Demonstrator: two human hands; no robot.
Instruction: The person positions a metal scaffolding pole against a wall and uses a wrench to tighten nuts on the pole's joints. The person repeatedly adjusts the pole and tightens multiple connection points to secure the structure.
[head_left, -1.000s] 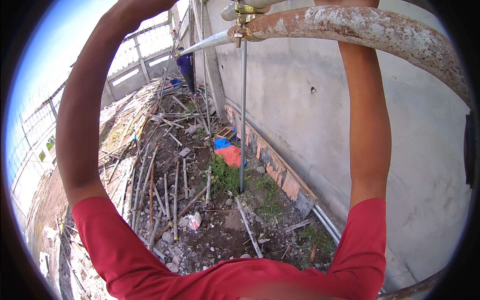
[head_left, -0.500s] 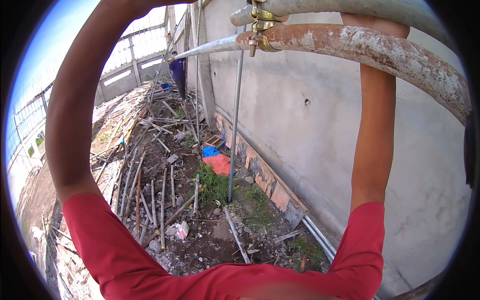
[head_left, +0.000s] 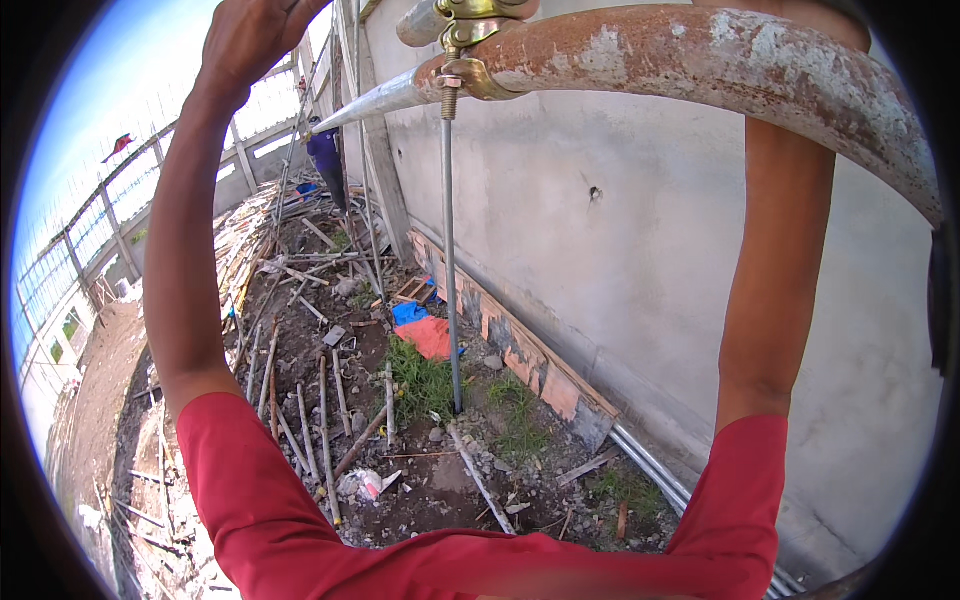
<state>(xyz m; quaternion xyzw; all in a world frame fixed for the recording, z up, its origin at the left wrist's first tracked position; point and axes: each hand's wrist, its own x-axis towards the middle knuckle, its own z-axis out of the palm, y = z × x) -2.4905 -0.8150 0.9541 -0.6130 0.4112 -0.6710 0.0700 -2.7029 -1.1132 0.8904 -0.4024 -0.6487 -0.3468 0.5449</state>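
My left hand point(head_left: 255, 42) is raised at the upper left, apart from the clamp. Its fingers reach up and right past the top edge, which hides what they hold, if anything. My right hand point(head_left: 815, 14) is raised behind a rusty metal pipe point(head_left: 690, 52), its fingers hidden. This pipe crosses the upper right and continues as a grey length pointing away. A brass-coloured scaffold clamp point(head_left: 480, 72) with a threaded bolt grips it. Just above, the grey end of a second pipe point(head_left: 418, 24) sits at the same clamp. An upright grey pole point(head_left: 448, 260) stands below the clamp.
A bare concrete wall point(head_left: 620, 260) runs along the right, with boards point(head_left: 520, 350) and metal pipes point(head_left: 650, 470) at its foot. Bamboo poles point(head_left: 325, 430) litter the rubble. Red sheeting point(head_left: 425, 338) lies by the pole. Another person point(head_left: 325, 155) stands farther off.
My left hand has moved left, away from the clamp, and come into view. The pipes and clamp appear further left and higher; my right forearm appears further right.
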